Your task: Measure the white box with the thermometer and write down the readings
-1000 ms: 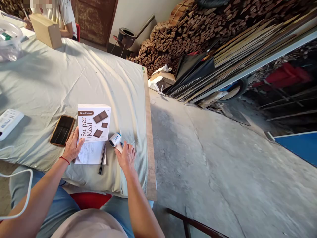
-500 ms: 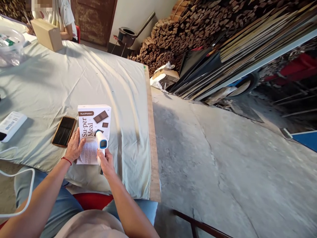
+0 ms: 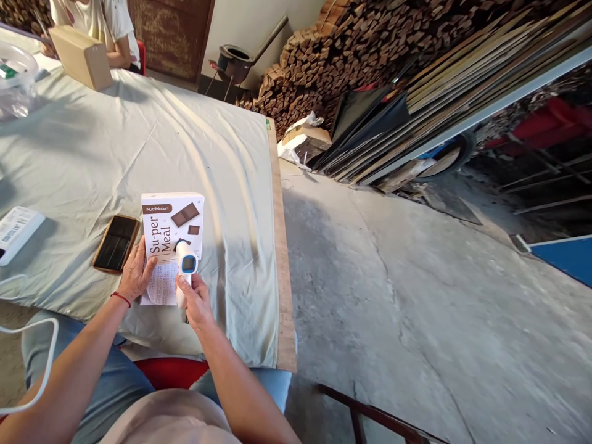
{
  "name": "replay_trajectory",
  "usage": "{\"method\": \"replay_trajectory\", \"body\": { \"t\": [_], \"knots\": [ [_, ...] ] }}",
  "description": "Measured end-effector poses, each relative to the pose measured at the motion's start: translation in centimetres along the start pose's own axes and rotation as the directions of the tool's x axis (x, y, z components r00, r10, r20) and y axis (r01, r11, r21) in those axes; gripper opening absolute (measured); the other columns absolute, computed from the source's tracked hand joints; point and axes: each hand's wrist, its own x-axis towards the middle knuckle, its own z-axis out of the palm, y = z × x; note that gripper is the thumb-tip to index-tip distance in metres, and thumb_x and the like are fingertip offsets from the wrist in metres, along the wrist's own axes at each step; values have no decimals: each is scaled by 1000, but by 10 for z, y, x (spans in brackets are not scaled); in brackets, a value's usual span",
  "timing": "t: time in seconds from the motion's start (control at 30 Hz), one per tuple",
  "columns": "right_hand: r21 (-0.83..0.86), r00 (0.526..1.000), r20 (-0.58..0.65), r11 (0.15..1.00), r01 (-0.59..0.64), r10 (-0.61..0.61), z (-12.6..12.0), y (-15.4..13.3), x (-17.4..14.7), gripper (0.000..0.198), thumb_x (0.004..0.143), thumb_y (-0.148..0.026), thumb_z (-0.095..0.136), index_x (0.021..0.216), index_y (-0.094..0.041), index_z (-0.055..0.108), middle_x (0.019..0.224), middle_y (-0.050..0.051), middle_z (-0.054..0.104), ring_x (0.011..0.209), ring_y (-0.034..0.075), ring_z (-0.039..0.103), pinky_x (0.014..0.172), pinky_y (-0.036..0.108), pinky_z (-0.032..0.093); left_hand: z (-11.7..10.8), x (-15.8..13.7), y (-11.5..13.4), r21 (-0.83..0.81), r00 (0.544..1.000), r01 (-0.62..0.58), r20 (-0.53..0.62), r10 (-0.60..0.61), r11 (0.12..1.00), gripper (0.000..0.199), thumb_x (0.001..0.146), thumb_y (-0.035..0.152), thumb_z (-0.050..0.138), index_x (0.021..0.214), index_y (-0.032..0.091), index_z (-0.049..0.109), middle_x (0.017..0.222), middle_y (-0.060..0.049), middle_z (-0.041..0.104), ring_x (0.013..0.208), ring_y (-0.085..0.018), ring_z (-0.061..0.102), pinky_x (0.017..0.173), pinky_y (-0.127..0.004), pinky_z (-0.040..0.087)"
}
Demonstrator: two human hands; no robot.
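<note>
A white box [image 3: 157,243] printed "Su-per Meal", with pictures of brown bars, stands on the cloth in front of me. My left hand [image 3: 137,270] holds its lower left side, thumb on the front face and fingers along the edge. Gripped by its handle in my right hand [image 3: 197,299] is a white infrared thermometer [image 3: 185,259], its blue-framed screen facing me and its nose toward the box front. I cannot tell whether the nose touches the box. Below the thermometer, a panel with small print [image 3: 160,287] shows. Left of my left hand lies a phone [image 3: 116,243] in a brown case.
A white device [image 3: 21,231] lies at the left, near a white cable [image 3: 52,351]. Across the cloth-covered table [image 3: 213,160] are a cardboard box [image 3: 83,58], a clear plastic tub [image 3: 18,68] and a seated person [image 3: 118,31]. The table's wooden edge [image 3: 283,265] runs along the right.
The whole view has shifted slightly, so things appear a little farther left. Both hands keep their holds on the box and the thermometer.
</note>
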Motion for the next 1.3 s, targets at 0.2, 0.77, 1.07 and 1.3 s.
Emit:
{"method": "replay_trajectory", "body": {
  "t": [0.2, 0.77, 1.07, 1.3],
  "knots": [
    [14, 1000, 4, 1000, -23, 23, 1, -1, 1, 53, 58, -69, 84, 80, -24, 64, 69, -1, 61, 61, 16, 53, 56, 30, 45, -2, 1, 0, -5, 1000, -20, 11, 20, 1000, 82, 101, 71, 26, 159, 14, 34, 155, -21, 49, 146, -35, 45, 122, -55, 36],
    [-173, 989, -77, 979, 110, -125, -65, -34, -19, 49, 79, -67, 71, 79, -18, 68, 68, 1, 60, 60, 14, 50, 55, 27, 42, -4, 7, 4, 19, 999, -16, -46, 16, 1000, 79, 99, 74, 28, 147, 14, 49, 141, -21, 58, 135, -37, 54, 114, -55, 44],
    [-902, 866, -98, 412, 130, -489, -127, 14, 22, 46, 84, -49, 68, 116, -16, 69, 101, 14, 71, 91, 29, 65, 77, 41, 51, -4, 7, 6, 9, 998, -29, -47, 29, 1000, 79, 100, 72, 28, 151, 14, 44, 145, -21, 56, 138, -34, 53, 118, -54, 40],
    [-956, 795, 148, 122, 268, -588, -105, 21, 14, 26, 93, -35, 64, 113, -18, 67, 102, 13, 71, 93, 27, 66, 83, 40, 51, -4, 6, 8, -9, 999, -33, -18, 33, 999, 81, 100, 71, 27, 153, 12, 43, 148, -22, 54, 138, -35, 52, 119, -54, 40]
  ]
}}
